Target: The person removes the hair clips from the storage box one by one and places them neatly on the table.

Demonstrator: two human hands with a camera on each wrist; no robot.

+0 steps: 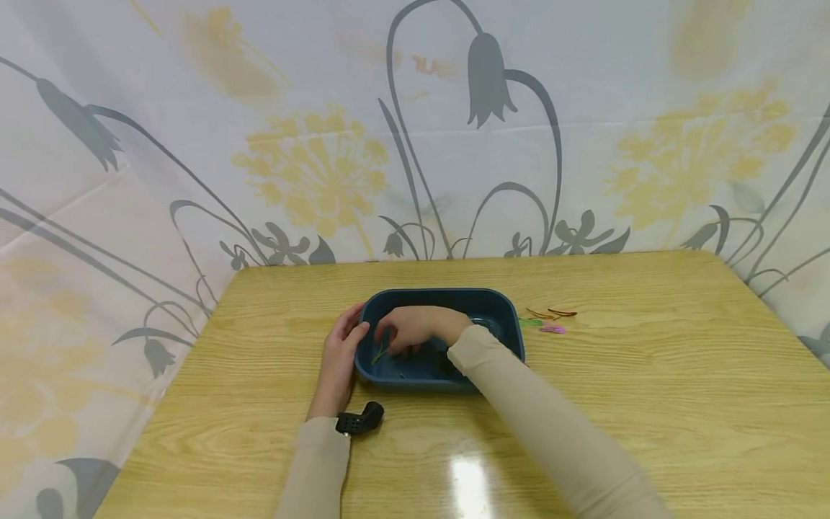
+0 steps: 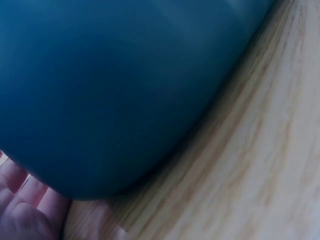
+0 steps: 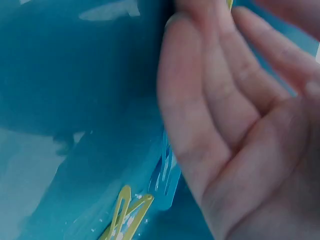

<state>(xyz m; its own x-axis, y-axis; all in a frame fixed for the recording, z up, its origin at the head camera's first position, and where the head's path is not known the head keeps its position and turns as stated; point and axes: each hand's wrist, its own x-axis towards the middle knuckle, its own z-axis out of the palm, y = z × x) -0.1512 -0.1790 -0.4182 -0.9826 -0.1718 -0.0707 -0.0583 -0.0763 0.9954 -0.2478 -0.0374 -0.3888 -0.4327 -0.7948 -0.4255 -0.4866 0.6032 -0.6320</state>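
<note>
A dark blue plastic tub [image 1: 431,387] stands on the wooden table. My left hand [image 1: 341,346] holds its left end, the thumb at the rim; in the left wrist view the fingers [image 2: 32,210] lie against the outer wall. Inside the tub, my right hand [image 1: 418,328] reaches down with curled fingers and pinches a green hair clip [image 1: 379,355] near the left end; the fingertips are mostly hidden. Below that hand, the right wrist view has a blue snap hair clip [image 3: 167,180] and yellow snap clips [image 3: 132,215] on the tub floor.
Right of the tub, on the table [image 1: 648,389], lie a green clip [image 1: 530,322], a pink clip [image 1: 553,329] and brown clips [image 1: 561,313]. A black wrist camera [image 1: 360,419] is strapped to the left wrist. A flower-patterned cloth [image 1: 441,166] hangs behind the table.
</note>
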